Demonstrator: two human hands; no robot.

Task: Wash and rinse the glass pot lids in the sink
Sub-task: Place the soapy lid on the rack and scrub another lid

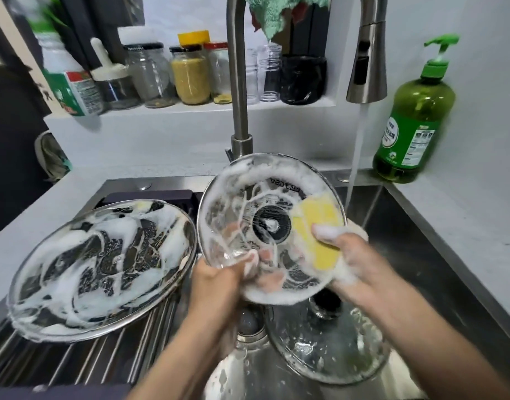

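My left hand [219, 280] grips the lower rim of a soapy glass pot lid [248, 192], held tilted above the sink with its underside facing me. My right hand [355, 258] presses a yellow sponge [317, 223] against the lid's right side, foam on the fingers. A second, larger glass lid [101, 264], streaked with suds, lies on the roll-up drying rack [109, 359] at left. A third glass lid [329, 345] sits down in the sink basin [415, 255] under my hands.
The faucet head [367, 62] at right runs a stream of water into the basin. A green dish-soap pump bottle [412, 122] stands on the counter at right. Jars and bottles [190, 76] line the shelf behind. The faucet's steel neck [239, 82] rises just behind the held lid.
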